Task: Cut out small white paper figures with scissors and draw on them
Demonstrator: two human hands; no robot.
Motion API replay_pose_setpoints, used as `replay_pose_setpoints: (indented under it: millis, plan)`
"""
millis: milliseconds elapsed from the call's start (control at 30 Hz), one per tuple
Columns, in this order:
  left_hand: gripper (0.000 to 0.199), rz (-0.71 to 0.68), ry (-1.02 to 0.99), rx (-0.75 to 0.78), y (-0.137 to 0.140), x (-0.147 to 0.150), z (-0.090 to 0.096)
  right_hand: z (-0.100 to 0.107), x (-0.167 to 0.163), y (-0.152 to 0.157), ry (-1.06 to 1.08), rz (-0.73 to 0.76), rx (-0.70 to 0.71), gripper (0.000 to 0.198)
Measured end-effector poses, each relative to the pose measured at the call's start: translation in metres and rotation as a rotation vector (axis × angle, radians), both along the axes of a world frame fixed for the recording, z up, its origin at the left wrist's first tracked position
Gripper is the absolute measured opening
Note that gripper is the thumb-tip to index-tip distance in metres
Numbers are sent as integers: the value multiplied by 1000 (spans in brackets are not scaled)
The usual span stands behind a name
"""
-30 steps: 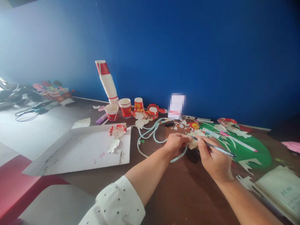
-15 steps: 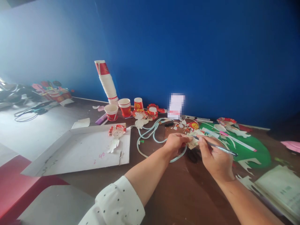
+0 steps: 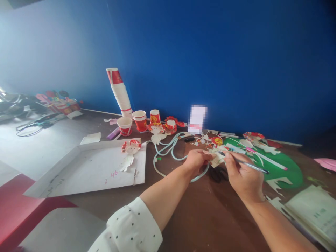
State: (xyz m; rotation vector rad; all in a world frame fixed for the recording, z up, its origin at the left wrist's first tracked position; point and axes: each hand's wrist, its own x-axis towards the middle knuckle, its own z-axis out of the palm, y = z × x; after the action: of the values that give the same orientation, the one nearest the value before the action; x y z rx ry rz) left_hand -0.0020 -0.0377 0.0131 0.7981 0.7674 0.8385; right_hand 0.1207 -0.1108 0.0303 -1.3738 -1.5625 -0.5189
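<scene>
Gripping pen [image 3: 254,167] in right hand [image 3: 245,177], fingers pinched round barrel, tip at paper piece [image 3: 216,161]; left hand [image 3: 196,161] pinching its left edge between fingers. Paper piece over worktop [image 3: 199,217], left of green sheet [image 3: 292,171].

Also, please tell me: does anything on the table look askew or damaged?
Yes: the tall cup stack leans to the left instead of standing upright, and the white cardboard tray looks torn near its front right corner.

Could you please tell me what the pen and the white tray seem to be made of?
The pen in the right hand looks like glossy plastic, as light gleams along it. The white tray is probably matte cardboard, judging by its thin, folded-up sides and dull surface.
</scene>
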Motion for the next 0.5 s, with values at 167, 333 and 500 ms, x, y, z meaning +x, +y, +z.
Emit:
replay_pose_setpoints:
  millis: [167, 333, 500]
  plan:
    - [37, 8, 14, -2, -1, 0, 2, 0, 2, 0, -7, -36, 10, 21]
    - [37, 13, 17, -4, -1, 0, 4, 1, 3, 0, -30, -56, 10, 21]
    - [36, 26, 0, 0, -2, 0, 5, 1, 1, -1, -18, -78, 10, 21]
